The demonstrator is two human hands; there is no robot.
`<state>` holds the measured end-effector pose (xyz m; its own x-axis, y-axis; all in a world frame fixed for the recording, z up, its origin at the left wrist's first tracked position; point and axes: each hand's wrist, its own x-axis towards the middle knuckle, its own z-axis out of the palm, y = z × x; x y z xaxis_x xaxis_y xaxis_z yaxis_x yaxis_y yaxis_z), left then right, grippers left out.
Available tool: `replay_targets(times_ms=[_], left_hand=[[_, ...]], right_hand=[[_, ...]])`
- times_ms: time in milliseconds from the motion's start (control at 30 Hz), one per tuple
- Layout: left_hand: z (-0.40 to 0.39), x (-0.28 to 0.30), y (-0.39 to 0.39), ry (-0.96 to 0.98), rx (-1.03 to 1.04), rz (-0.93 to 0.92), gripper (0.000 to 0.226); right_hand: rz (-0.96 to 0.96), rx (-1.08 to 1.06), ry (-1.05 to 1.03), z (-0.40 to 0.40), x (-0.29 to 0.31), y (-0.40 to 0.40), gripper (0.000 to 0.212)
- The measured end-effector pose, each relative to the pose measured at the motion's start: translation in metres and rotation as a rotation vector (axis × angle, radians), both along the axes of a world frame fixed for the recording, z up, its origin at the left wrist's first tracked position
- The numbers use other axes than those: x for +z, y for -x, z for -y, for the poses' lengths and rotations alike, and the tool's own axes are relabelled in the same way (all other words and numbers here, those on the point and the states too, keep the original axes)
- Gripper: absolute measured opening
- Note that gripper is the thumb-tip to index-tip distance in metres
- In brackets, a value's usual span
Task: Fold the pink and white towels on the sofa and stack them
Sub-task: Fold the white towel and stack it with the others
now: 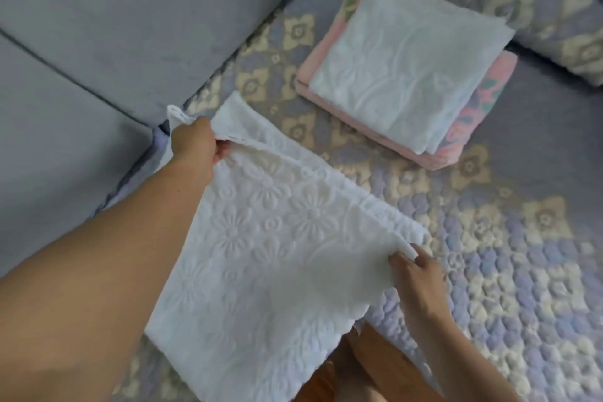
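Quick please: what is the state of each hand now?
Left hand: grips far edge of the white towel.
Right hand: pinches the same towel's near-right corner.

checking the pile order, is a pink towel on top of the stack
No, a folded white towel lies on top of the stack, with the pink towels showing beneath it.

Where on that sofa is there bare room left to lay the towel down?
Bare quilted cover lies right of the embossed white towel and below the folded pink-and-white stack. A narrower strip separates towel and stack. Both hands crowd the towel's corners.
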<state>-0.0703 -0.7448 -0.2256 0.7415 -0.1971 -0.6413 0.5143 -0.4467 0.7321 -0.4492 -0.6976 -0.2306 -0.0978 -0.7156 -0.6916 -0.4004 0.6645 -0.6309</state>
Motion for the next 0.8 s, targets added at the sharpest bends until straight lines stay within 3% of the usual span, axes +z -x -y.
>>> replay_targets(times_ms=[167,333,400,500,667,800], left_hand=[[0.024,-0.031,-0.003,-0.028,-0.056,0.001,0.016],[0.038,-0.051,-0.003,-0.065,-0.126,0.077,0.010],[0.041,-0.059,-0.005,-0.203,-0.269,0.115,0.031],[0.038,-0.080,-0.020,-0.445,-0.486,0.150,0.084],[0.028,-0.071,-0.005,-0.560,-0.936,0.279,0.064],[-0.024,-0.074,-0.032,-0.551,-1.039,0.693,0.065]], right_hand=[[-0.077,-0.080,-0.018,0.019,-0.036,0.003,0.015],[-0.140,-0.126,0.001,0.019,-0.046,0.009,0.015],[-0.186,-0.124,0.006,0.021,-0.048,0.007,0.018],[-0.296,-0.072,0.068,0.021,-0.050,0.000,0.041],[-0.416,-0.164,0.101,0.021,-0.061,0.002,0.040],[-0.447,-0.235,0.077,0.000,-0.056,-0.005,0.055]])
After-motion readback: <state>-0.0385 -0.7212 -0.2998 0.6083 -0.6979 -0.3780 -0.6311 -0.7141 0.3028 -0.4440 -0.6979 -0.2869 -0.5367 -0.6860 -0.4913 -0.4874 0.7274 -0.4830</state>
